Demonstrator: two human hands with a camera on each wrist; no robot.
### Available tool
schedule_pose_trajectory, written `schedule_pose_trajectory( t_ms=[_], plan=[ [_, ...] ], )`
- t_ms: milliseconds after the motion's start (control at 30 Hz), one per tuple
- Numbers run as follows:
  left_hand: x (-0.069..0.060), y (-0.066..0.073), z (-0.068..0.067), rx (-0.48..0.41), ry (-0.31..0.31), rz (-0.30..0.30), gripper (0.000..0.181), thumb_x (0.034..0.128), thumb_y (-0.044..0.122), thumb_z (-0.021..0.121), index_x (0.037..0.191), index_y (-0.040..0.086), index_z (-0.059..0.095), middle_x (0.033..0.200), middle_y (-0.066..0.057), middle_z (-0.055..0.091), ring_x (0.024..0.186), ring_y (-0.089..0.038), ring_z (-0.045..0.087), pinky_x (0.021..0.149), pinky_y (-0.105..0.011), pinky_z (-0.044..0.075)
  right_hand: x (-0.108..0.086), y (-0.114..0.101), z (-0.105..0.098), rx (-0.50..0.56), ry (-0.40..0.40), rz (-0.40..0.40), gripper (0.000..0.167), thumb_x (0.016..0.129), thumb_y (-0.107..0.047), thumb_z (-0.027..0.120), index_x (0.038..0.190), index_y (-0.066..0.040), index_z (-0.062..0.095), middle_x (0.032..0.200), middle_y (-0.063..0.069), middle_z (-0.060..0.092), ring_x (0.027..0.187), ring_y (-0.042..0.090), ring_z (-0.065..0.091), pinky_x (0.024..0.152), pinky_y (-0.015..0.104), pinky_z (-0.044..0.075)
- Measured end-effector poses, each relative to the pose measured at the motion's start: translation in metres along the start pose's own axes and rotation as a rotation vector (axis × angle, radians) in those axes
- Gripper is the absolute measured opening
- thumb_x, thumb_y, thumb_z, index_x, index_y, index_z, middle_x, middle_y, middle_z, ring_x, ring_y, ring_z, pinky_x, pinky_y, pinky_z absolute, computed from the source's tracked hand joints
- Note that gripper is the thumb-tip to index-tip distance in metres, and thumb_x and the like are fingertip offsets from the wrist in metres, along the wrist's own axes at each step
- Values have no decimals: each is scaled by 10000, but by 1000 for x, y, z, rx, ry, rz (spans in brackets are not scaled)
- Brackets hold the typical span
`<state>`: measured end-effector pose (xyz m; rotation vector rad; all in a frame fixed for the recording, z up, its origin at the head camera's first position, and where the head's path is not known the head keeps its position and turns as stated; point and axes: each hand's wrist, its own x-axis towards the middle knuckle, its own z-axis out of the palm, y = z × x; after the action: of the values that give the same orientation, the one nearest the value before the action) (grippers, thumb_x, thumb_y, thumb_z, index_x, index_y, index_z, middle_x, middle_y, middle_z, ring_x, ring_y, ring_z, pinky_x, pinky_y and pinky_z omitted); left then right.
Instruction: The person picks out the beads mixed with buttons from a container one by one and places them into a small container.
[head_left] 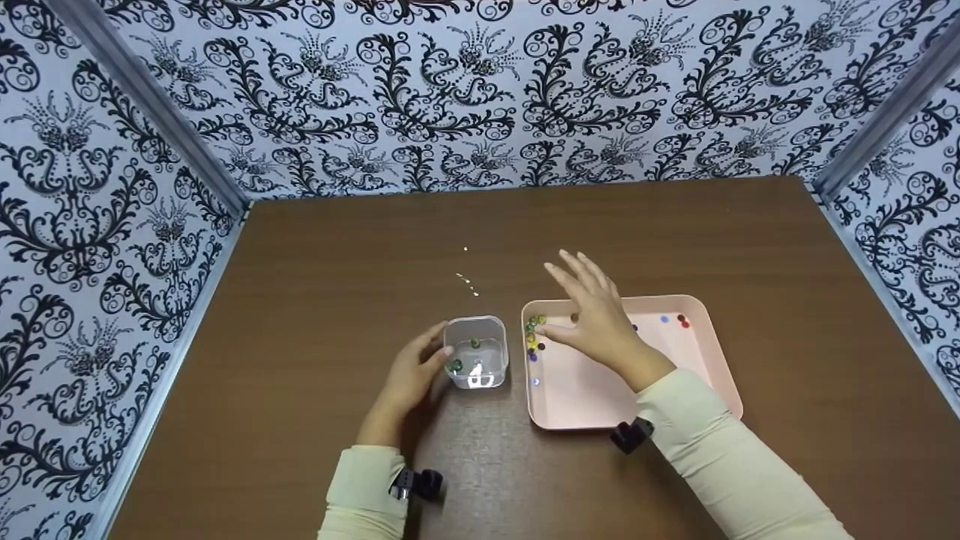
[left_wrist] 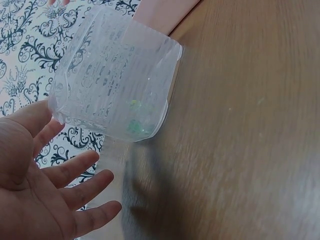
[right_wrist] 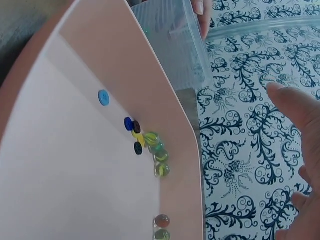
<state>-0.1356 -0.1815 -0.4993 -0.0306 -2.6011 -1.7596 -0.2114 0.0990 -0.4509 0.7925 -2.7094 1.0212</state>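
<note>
A clear plastic container [head_left: 477,352] stands on the table with a few marbles [head_left: 457,365] in it. My left hand [head_left: 411,373] grips its left rim between thumb and index finger; in the left wrist view the other fingers [left_wrist: 95,185] spread away from it. To the right lies a shallow pink tray [head_left: 585,409] with marbles [right_wrist: 161,156] and buttons [right_wrist: 103,97], many gathered along its left side. Over the tray hovers my right hand [head_left: 600,322], thumb and fingers spread apart, holding nothing.
Several small pale specks [head_left: 468,282] lie on the brown table [head_left: 337,255] beyond the container. Patterned black-and-white panels [head_left: 480,90] enclose the back and sides. Red buttons [head_left: 683,322] sit in the tray's far right corner.
</note>
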Motion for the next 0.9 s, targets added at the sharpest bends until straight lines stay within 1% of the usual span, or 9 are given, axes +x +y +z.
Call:
schedule_pose_trajectory(
  t_ms=[100,200,333,433,533,667,833,900],
  plan=[
    [0,-1,0,-2,-1,12,450,946,80,583,1357,-72,483,1281,-283,567,1200,-408,543,1054,-512,386,1,3,-1,32,18,6,874,700,-313,856,1447,-120,445,1554,104,313,1435,346,211,1124,619,145],
    [1,-1,0,4,-1,10,446,945,78,582,1355,-69,488,1283,-281,567,1203,-408,541,1058,-508,382,2,5,-1,68,32,15,853,708,-284,856,1440,-107,454,1539,115,341,1426,353,236,1128,606,155],
    [2,-2,0,14,2,1,444,944,86,585,1354,-59,496,1284,-275,570,1205,-402,542,1063,-502,379,3,9,-2,99,32,44,842,725,-259,851,1444,-95,443,1533,122,349,1423,358,242,1134,597,162],
    [2,-2,0,10,2,5,443,943,82,583,1351,-66,494,1273,-280,574,1198,-404,546,1053,-503,389,4,11,-4,128,26,68,835,737,-245,844,1446,-80,434,1529,133,352,1426,357,235,1133,598,176],
    [2,-2,-1,2,3,-12,441,945,88,585,1357,-45,500,1279,-276,573,1209,-398,540,1054,-499,391,4,13,-7,165,21,84,823,754,-232,832,1449,-66,424,1530,136,349,1428,356,227,1130,596,195],
    [1,-1,-1,5,5,-34,440,946,107,592,1364,-7,512,1297,-266,567,1232,-386,527,1072,-494,372,3,16,-10,197,26,94,803,770,-218,822,1450,-65,424,1525,125,360,1423,343,248,1135,562,216],
    [1,-1,0,3,6,-28,437,944,104,595,1360,-6,518,1303,-262,564,1253,-384,507,1092,-497,344,3,21,-10,230,37,108,765,786,-190,806,1442,-58,436,1506,136,389,1405,338,294,1136,547,228],
    [0,-2,0,6,5,-24,436,945,107,594,1359,-9,519,1313,-264,555,1282,-390,476,1106,-502,320,2,23,-10,253,43,118,745,794,-174,799,1437,-53,443,1500,136,398,1403,330,309,1138,531,240]
  ],
)
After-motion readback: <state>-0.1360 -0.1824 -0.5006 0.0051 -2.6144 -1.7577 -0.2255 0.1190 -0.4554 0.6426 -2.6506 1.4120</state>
